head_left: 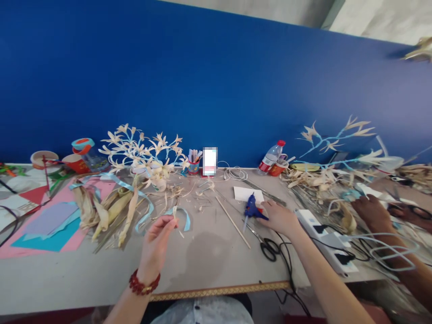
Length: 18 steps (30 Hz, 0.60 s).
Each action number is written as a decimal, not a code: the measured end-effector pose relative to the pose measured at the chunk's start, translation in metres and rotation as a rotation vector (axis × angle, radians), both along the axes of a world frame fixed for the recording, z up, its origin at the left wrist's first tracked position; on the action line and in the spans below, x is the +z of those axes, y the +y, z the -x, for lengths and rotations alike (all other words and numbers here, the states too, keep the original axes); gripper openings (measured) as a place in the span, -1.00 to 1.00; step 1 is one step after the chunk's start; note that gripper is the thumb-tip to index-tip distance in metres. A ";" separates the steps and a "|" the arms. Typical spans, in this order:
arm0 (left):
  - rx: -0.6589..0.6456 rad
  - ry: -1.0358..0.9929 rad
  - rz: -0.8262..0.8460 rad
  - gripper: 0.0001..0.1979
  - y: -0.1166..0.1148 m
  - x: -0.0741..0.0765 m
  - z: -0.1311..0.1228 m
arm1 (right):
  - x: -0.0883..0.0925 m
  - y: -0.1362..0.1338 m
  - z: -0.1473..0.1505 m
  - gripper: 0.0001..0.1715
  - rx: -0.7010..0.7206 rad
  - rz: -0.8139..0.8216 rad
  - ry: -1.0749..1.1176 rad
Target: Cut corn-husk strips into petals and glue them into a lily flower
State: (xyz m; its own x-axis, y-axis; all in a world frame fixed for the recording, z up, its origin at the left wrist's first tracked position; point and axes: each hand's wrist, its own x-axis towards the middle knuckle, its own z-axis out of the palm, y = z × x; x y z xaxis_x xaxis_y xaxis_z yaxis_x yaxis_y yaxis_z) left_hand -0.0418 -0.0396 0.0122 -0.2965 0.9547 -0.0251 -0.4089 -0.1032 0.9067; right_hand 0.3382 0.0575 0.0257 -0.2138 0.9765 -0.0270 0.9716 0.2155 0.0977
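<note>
My left hand (158, 238), with a red bead bracelet, pinches a small pale husk piece (174, 211) between thumb and fingertips. A curled light-blue ribbon (186, 220) shows just behind those fingers; whether it joins the husk piece I cannot tell. My right hand (280, 219) is closed around the handle of a blue glue gun (250, 207), which lies by a white block (241, 194) with its clear glue stick towards me. Black-handled scissors (269, 249) lie just below it, and a thin wooden stick (232, 222) is between my hands.
Husk flowers (145, 155) stand at the back left, above dry husks (108, 209) and coloured paper (47, 238). A bottle (271, 157) stands back right. At right are a power strip (324, 245), cables and a co-worker's hand (373, 213). A bright-screened phone (209, 161) leans centrally.
</note>
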 end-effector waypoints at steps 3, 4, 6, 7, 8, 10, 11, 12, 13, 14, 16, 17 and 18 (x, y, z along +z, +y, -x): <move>0.004 -0.008 -0.009 -0.84 0.002 0.000 -0.004 | 0.010 -0.005 0.045 -0.74 0.093 -0.082 0.274; -0.007 -0.009 -0.012 -0.85 0.003 0.001 -0.007 | 0.009 -0.005 0.067 -0.75 0.150 -0.038 0.422; -0.033 -0.005 -0.016 -0.86 0.003 0.002 -0.013 | 0.001 -0.003 0.112 -0.74 0.252 0.137 0.684; -0.044 -0.002 -0.020 -0.87 0.002 0.003 -0.015 | -0.006 0.000 0.133 -0.74 0.266 0.164 0.724; -0.049 0.001 -0.024 -0.87 0.001 0.004 -0.016 | -0.013 0.004 0.151 -0.73 0.273 0.181 0.750; -0.043 0.006 -0.029 -0.86 -0.002 0.005 -0.016 | -0.027 0.012 0.176 -0.76 0.266 0.208 0.821; -0.031 0.008 -0.027 -0.86 -0.004 0.005 -0.014 | -0.032 0.015 0.184 -0.82 0.254 0.218 0.864; -0.016 0.011 -0.023 -0.85 -0.005 0.005 -0.012 | -0.035 0.018 0.188 -0.89 0.239 0.229 0.916; 0.001 0.014 -0.014 -0.84 -0.006 0.004 -0.009 | -0.037 0.021 0.190 -0.94 0.219 0.242 0.974; 0.015 0.017 -0.003 -0.83 -0.007 0.003 -0.007 | -0.036 0.022 0.189 -0.95 0.194 0.262 1.039; 0.031 0.021 0.019 -0.83 -0.006 0.001 -0.005 | -0.032 0.021 0.185 -0.86 0.137 0.329 1.185; 0.033 0.025 0.028 -0.83 -0.005 0.001 -0.006 | -0.028 0.018 0.183 -0.80 0.110 0.376 1.261; 0.032 0.031 0.030 -0.83 -0.003 0.001 -0.008 | -0.023 0.014 0.180 -0.74 0.085 0.426 1.337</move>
State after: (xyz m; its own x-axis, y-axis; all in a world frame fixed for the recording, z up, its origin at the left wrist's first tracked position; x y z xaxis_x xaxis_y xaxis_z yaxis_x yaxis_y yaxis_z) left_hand -0.0339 -0.0426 0.0128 -0.3278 0.9437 -0.0442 -0.3772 -0.0879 0.9219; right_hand 0.1579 0.0716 0.0025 -0.3698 0.9280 -0.0458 0.2592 0.0557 -0.9642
